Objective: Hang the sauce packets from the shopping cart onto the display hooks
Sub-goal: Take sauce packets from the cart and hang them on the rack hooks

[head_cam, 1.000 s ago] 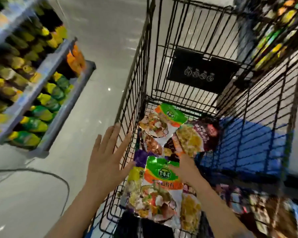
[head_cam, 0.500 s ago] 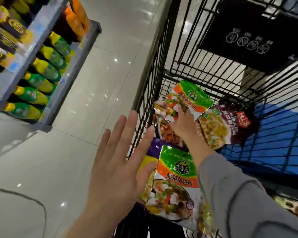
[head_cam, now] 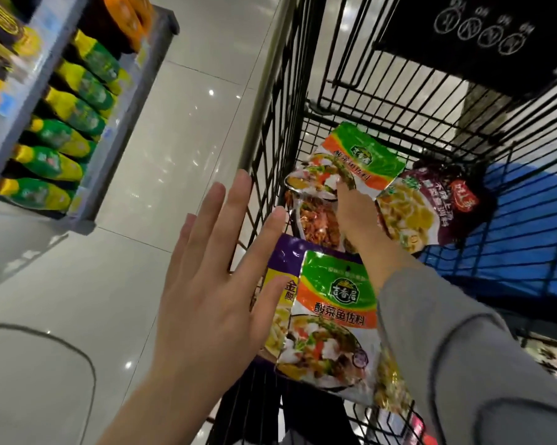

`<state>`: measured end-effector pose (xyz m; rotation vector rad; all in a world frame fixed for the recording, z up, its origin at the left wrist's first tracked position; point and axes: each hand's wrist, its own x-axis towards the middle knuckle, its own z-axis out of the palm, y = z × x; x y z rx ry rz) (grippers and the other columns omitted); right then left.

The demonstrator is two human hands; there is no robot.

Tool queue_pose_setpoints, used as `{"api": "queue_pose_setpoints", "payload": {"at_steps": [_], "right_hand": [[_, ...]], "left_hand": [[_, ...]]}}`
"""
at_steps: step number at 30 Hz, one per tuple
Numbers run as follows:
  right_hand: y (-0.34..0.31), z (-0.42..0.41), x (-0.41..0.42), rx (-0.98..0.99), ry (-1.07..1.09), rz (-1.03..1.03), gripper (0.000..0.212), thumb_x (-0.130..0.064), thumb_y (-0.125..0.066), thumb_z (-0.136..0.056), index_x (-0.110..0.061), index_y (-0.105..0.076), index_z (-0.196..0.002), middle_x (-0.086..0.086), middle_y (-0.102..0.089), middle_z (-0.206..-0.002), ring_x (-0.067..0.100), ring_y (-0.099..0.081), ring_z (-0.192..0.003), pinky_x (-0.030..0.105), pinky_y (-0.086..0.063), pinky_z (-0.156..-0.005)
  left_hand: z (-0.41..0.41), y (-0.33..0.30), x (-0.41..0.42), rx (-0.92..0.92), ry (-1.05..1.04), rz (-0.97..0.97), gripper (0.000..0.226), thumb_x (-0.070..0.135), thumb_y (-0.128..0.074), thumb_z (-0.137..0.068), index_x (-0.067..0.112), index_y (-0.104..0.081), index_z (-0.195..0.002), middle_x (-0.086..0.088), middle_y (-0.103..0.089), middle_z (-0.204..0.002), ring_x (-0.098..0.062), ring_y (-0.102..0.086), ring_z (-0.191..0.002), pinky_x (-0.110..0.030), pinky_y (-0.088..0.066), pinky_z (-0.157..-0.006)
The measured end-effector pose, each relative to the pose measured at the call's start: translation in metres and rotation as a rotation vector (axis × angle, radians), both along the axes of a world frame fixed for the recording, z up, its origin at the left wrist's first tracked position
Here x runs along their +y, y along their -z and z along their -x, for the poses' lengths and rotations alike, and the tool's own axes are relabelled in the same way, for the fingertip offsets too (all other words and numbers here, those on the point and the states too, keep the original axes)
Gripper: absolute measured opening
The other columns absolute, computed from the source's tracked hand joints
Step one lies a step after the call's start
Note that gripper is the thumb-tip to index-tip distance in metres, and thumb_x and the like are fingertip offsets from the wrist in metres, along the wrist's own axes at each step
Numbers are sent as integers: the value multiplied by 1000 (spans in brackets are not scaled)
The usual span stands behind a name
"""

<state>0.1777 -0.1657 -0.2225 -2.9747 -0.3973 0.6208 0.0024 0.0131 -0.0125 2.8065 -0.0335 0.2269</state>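
Note:
Several sauce packets lie in the black wire shopping cart point(head_cam: 272, 101). A green and orange packet point(head_cam: 334, 303) sits nearest, on top of a purple and yellow one point(head_cam: 282, 258). Farther in lies a second green packet point(head_cam: 370, 155) beside a maroon packet point(head_cam: 431, 203). My right hand point(head_cam: 354, 216), in a grey sleeve, reaches into the cart and grips the lower edge of the far green packet, which crumples around the fingers. My left hand point(head_cam: 213, 284) hovers flat with its fingers spread, just outside the cart's left wall. No display hooks are in view.
A shelf point(head_cam: 36, 78) with rows of green and yellow bottles stands at the left, across a glossy tiled floor point(head_cam: 161, 162). A black sign panel point(head_cam: 482, 40) hangs on the cart's far end. Something blue point(head_cam: 527, 226) shows through the right wall.
My right hand left the near green packet, reached deeper into the cart and took the far green packet. The view has moved closer to the cart. My left hand stays spread beside it.

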Motion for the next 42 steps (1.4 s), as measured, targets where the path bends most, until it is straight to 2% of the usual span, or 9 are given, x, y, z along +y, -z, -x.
{"api": "queue_pose_setpoints", "payload": {"at_steps": [4,8,14,19,23,27,31,37,42], "right_hand": [[-36,41,-22,-18,36,-181,14,-2,-40,-92,-6,-53,-97,9,-57,-72,32,-58,-69,34,-34,-55],[-81,128,-56,30,34,-297,11,-6,-55,-90,-7,-60,-100,11,-62,-70,30,-58,-60,37,-40,-51],[-102,231,-73,567,-76,-61,20,-20,-44,-93,-13,-57,-106,7,-58,-109,25,-55,-104,26,-28,-68],[-93,178,-77,310,201,-175,15,-28,-48,-94,-15,-56,-91,3,-57,-90,24,-56,-90,31,-37,-66],[-58,122,-73,311,380,-205,54,-44,-57,-89,-14,-44,-132,11,-48,-132,30,-47,-119,36,-41,-92],[-17,121,-66,446,685,-159,91,-66,-58,-77,-17,-21,-145,18,-38,-143,35,-40,-129,43,-40,-100],[-11,144,-53,290,829,-253,89,-53,-67,-78,-15,-22,-144,16,-31,-147,34,-29,-134,44,-32,-104],[-17,137,-49,341,883,-224,89,-32,-78,-72,-16,-25,-142,18,-30,-142,37,-31,-130,43,-36,-101],[-16,135,-57,436,854,-126,103,-43,-80,-67,-29,-17,-146,12,-6,-155,35,-10,-141,56,-23,-109]], "left_hand": [[0,-1,0,-9,-7,45,57,32,-61,-86,17,-45,-139,-13,-21,-154,-29,-16,-144,-53,-28,-110],[0,-1,-1,-35,16,97,52,29,-62,-87,13,-50,-135,-19,-25,-151,-33,-20,-142,-55,-31,-107],[1,1,1,-9,54,-3,54,32,-61,-86,14,-49,-136,-23,-20,-152,-36,-17,-142,-56,-28,-108],[2,1,1,21,63,-99,58,32,-62,-83,15,-48,-137,-23,-14,-154,-37,-12,-143,-54,-25,-111],[3,2,1,17,71,-110,56,30,-63,-83,15,-50,-135,-23,-13,-154,-37,-11,-143,-54,-24,-111],[2,1,2,14,65,-111,53,29,-62,-84,14,-52,-134,-23,-13,-154,-36,-11,-143,-52,-23,-112],[1,1,2,6,61,-99,51,29,-60,-85,13,-53,-133,-24,-14,-153,-37,-12,-143,-50,-22,-113],[1,-1,1,2,50,-96,50,28,-60,-85,13,-53,-133,-23,-16,-153,-36,-13,-143,-43,-19,-114],[2,-1,1,11,46,-93,51,26,-60,-84,14,-53,-133,-22,-14,-154,-36,-12,-144,-41,-18,-114]]}}
